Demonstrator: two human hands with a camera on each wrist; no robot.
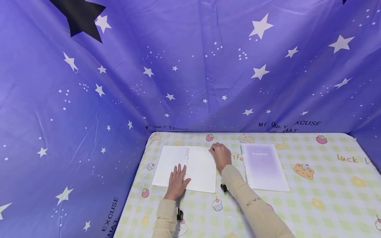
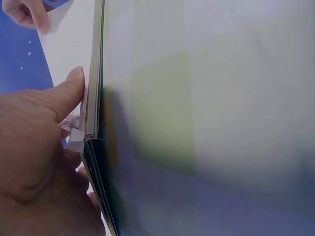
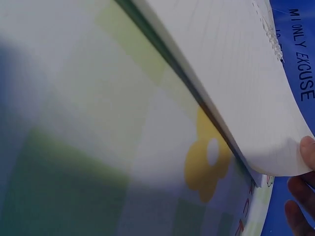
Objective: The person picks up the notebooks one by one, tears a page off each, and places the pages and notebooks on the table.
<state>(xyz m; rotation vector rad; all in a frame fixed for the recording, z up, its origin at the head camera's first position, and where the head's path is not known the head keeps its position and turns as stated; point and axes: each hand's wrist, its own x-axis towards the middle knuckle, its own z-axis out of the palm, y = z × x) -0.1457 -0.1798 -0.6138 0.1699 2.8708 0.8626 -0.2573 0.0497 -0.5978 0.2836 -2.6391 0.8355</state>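
A spiral notebook (image 1: 202,172) lies spread on the table, its lined pages white and its coil (image 1: 187,153) down the middle. My left hand (image 1: 177,180) rests across the coil near the bottom edge, fingers extended over the left page and thumb on the right one. At the top right corner, my right hand (image 1: 221,155) pinches a page between thumb and fingers. The right wrist view shows that page (image 3: 246,118) curving up at the corner, lifted from the sheets below. To the right of this arm lies a closed purple notebook (image 1: 265,168) marked "freedom".
A green-and-white checked tablecloth (image 1: 333,198) with cartoon prints covers the table. Blue star-patterned cloth (image 1: 190,66) hangs behind and along the left side. Each wrist wears a small black camera, such as the left wrist's camera (image 1: 180,214).
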